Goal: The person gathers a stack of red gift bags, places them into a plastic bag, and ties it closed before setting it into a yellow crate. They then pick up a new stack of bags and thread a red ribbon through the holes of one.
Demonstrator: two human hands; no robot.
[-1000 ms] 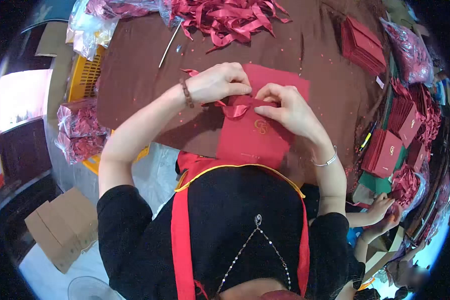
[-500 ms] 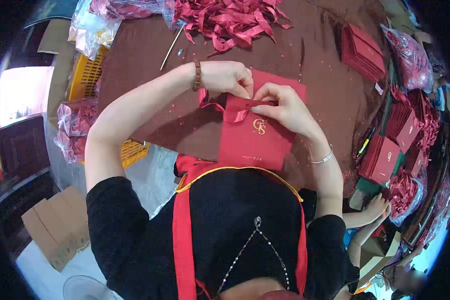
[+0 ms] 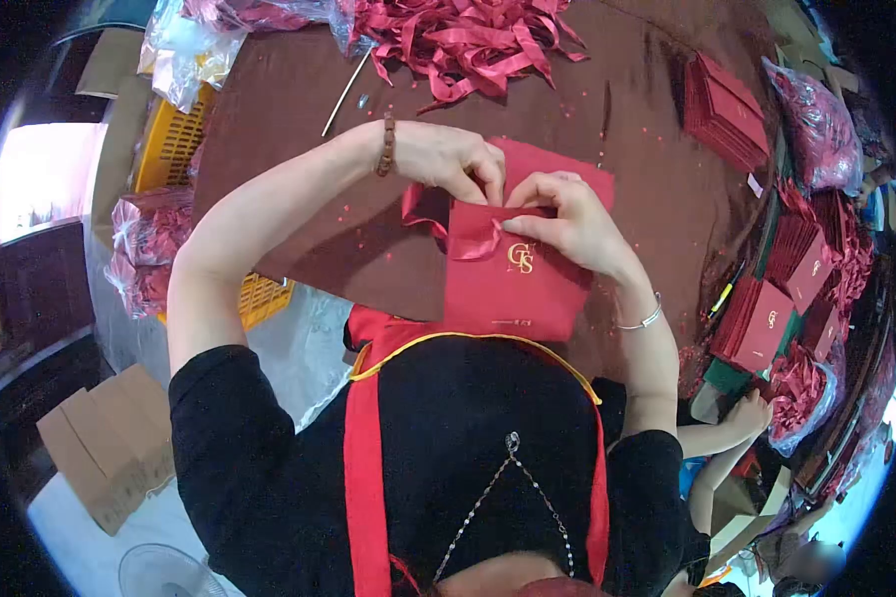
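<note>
Brown cloth covers the table, whose near edge lies against the person's body. At that edge is a red pouch with gold lettering on its front. The right hand grasps the pouch by its upper edge, thumb on the front and fingers curled behind. Beside it, the left hand is bent in at the opening; its fingertips are partly hidden, so I cannot tell what they grip. A glossy red ribbon lies across the pouch's upper left front and loops out past its side.

Along the table's right edge sit a yellow marker and a stack of lettered pouches, with a co-worker's hand just below. Beyond the left edge stands a yellow crate. Farther off, a thin white rod lies beside a heap of red ribbons, and another pouch stack rests toward the far right corner.
</note>
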